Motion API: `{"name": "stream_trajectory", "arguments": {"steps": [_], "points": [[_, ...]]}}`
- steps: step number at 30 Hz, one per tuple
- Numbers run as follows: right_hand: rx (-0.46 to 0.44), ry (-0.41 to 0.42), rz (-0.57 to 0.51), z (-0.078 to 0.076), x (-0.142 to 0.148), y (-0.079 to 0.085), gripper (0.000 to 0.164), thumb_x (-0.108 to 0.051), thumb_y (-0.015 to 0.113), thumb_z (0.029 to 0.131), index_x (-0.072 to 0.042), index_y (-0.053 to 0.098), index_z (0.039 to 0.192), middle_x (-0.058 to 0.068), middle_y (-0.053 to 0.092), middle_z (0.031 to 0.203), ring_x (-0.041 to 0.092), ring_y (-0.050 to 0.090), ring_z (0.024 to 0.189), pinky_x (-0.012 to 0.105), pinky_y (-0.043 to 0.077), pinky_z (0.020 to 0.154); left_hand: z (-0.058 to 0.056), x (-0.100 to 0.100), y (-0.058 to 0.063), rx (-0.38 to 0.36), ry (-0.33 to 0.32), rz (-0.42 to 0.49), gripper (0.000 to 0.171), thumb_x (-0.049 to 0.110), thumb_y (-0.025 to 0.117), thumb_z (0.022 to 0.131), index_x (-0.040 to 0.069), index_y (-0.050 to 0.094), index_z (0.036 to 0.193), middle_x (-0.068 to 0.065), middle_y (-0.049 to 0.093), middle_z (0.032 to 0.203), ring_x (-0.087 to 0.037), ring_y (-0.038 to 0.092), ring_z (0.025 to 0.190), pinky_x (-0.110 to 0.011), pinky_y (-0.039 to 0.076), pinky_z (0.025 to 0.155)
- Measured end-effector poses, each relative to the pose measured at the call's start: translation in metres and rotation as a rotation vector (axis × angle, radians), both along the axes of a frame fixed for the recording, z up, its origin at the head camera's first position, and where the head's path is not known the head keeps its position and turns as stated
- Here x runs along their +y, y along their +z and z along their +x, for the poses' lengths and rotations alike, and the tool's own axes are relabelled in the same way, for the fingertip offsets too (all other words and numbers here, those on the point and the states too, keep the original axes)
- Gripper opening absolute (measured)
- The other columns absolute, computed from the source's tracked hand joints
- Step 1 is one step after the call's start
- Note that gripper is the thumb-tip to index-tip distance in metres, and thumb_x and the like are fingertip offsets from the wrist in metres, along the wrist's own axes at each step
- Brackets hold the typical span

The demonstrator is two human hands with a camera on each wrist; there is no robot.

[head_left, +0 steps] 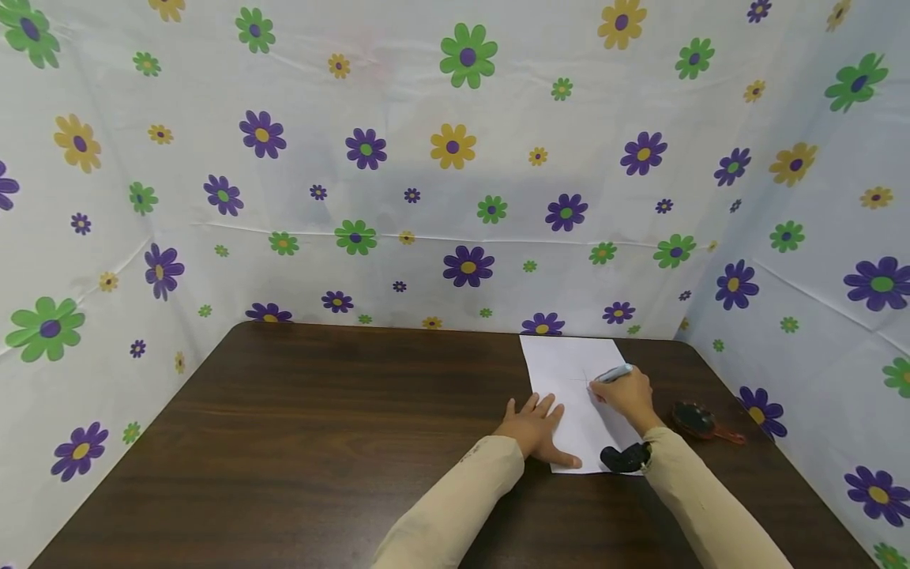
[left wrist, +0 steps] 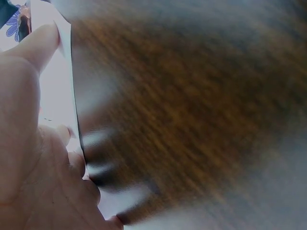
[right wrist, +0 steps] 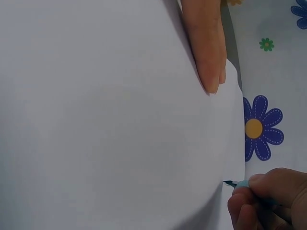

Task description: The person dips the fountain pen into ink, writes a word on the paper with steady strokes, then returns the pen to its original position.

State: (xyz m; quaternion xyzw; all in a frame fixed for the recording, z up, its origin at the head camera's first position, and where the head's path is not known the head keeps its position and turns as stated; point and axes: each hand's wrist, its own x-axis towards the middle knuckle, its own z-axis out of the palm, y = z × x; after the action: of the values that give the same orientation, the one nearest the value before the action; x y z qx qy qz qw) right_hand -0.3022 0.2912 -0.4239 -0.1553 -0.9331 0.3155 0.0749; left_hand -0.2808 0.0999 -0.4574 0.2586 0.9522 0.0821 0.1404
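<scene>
A white sheet of paper [head_left: 569, 356] lies at the right side of the table, with a few thin lines drawn on its upper half. My right hand [head_left: 627, 395] pinches a light blue marker pen [head_left: 614, 373]; in the right wrist view its dark tip [right wrist: 229, 183] is right at the paper's surface. With fingers spread, my left hand [head_left: 536, 431] rests on the sheet's lower left edge. The left wrist view shows its thumb [left wrist: 41, 45] over the paper and the other fingertips along the paper's edge.
To the right of the paper, a dark oval-headed object with a reddish-brown handle [head_left: 700, 420] lies on the brown wooden table [head_left: 284, 435]. A flower-printed white cloth [head_left: 398, 103] hangs behind and at both sides. A black wrist camera [head_left: 626, 457] sits at my right wrist.
</scene>
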Motion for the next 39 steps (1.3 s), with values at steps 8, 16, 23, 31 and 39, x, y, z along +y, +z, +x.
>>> {"name": "stream_trajectory", "arguments": {"steps": [8, 16, 23, 31, 39], "points": [[-0.023, 0.034, -0.025, 0.007, -0.002, 0.002, 0.038, -0.022, 0.076, 0.080, 0.010, 0.063, 0.096, 0.022, 0.066, 0.085, 0.030, 0.061, 0.074, 0.046, 0.053, 0.071, 0.009, -0.003, 0.014, -0.024, -0.002, -0.005, 0.093, 0.076, 0.055, 0.077, 0.034, 0.022, 0.153, 0.013, 0.013, 0.160, -0.012, 0.010, 0.147, -0.049, 0.011, 0.117], [0.003, 0.045, 0.010, 0.007, 0.001, 0.004, 0.040, -0.024, 0.077, 0.078, 0.011, 0.064, 0.092, 0.021, 0.066, 0.081, 0.028, 0.058, 0.070, 0.038, 0.048, 0.060, 0.024, -0.003, 0.042, 0.037, 0.016, -0.012, 0.090, 0.072, 0.064, 0.073, 0.031, 0.036, 0.148, 0.009, 0.029, 0.154, -0.016, 0.025, 0.143, -0.048, 0.021, 0.115], [0.024, 0.059, 0.024, 0.007, 0.001, 0.003, 0.037, -0.024, 0.077, 0.078, 0.010, 0.066, 0.088, 0.020, 0.067, 0.078, 0.027, 0.056, 0.068, 0.031, 0.042, 0.053, 0.025, 0.004, 0.039, 0.041, -0.001, 0.024, 0.095, 0.072, 0.065, 0.072, 0.032, 0.030, 0.151, 0.006, 0.021, 0.158, -0.019, 0.014, 0.147, -0.047, 0.016, 0.117], [0.027, 0.061, 0.002, 0.008, 0.000, 0.001, 0.033, -0.022, 0.076, 0.079, 0.008, 0.067, 0.089, 0.016, 0.068, 0.075, 0.026, 0.059, 0.069, 0.034, 0.046, 0.057, 0.023, 0.001, 0.039, -0.018, -0.011, 0.012, 0.094, 0.071, 0.065, 0.074, 0.032, 0.028, 0.152, 0.009, 0.017, 0.160, -0.017, 0.011, 0.148, -0.044, 0.012, 0.118], [0.020, 0.081, 0.004, 0.011, 0.000, 0.002, 0.031, -0.023, 0.075, 0.079, 0.007, 0.068, 0.085, 0.012, 0.066, 0.071, 0.024, 0.058, 0.067, 0.034, 0.047, 0.056, 0.020, 0.001, 0.036, -0.011, -0.011, 0.012, 0.094, 0.072, 0.065, 0.073, 0.034, 0.028, 0.151, 0.010, 0.018, 0.159, -0.015, 0.012, 0.147, -0.043, 0.013, 0.118]]}}
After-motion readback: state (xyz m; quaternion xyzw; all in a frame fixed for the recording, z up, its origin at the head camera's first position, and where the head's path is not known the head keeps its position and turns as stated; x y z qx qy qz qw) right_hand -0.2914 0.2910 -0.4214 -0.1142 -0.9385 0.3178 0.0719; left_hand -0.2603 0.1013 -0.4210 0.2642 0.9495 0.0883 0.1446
